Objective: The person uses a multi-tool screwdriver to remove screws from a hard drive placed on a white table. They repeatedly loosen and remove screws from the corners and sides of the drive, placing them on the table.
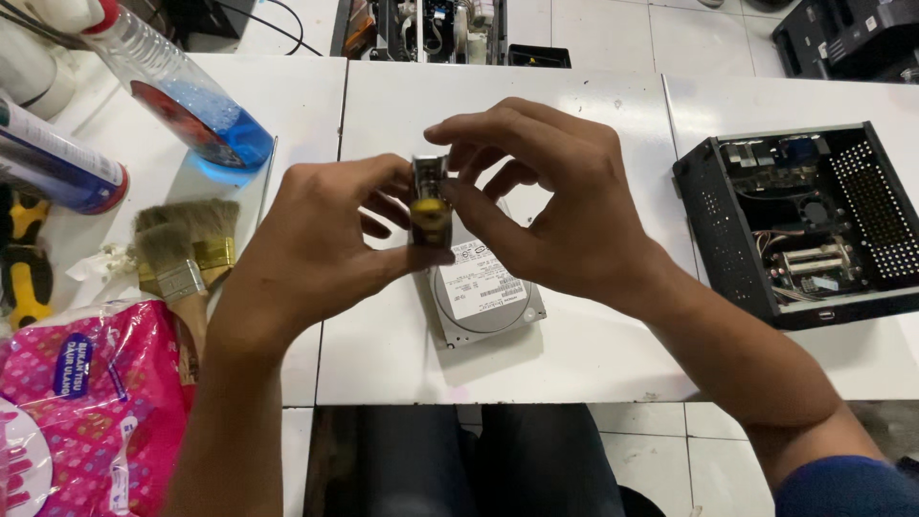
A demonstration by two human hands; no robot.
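The small silver-and-yellow metal connector part (pixel 430 203), long axis upright, is pinched between the left hand (pixel 321 235) and right hand (pixel 550 206), directly above the grey hard drive (pixel 483 302) on the white table (pixel 593 354).

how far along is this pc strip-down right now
Looks done: the black computer case sits open, and a hard drive lies flat on the white table. In hand: the left hand and right hand pinch a small metal and yellow part above the drive. Seemingly left: boards and cables remain inside the case, and the paintbrushes lie untouched.
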